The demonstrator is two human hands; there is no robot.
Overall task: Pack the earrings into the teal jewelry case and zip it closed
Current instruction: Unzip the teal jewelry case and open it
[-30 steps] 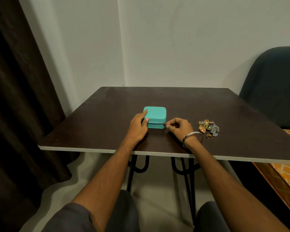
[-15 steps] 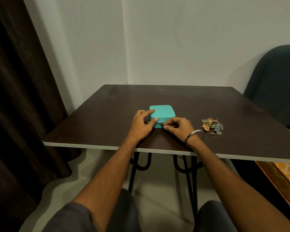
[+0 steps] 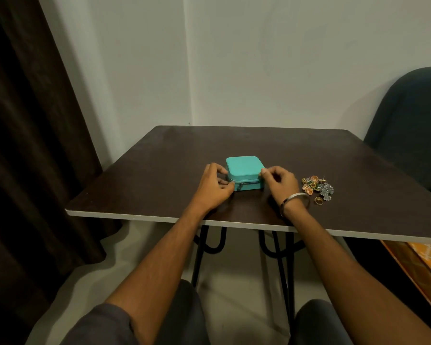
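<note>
Left hand (image 3: pixel 213 188) pressed to the near-left corner of the teal jewelry case (image 3: pixel 244 171), fingers curled and narrow by the zipper pull (image 3: pixel 240 186), likely to work the zip; whether it pinches the pull, cannot tell. Right hand (image 3: pixel 280 181) braces the right edge, fingertips against the lid, probably steadying it. Case sits closed, mid-tabletop (image 3: pixel 159 170); earrings (image 3: pixel 317 186) lie heaped just right of the right hand, unpacked, so opening looks like the step in hand.

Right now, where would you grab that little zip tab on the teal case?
Pinch the zip tab from the front. It hangs loose on the case's near side, by the left hand, so thumb and finger can close on its flat faces.
</note>
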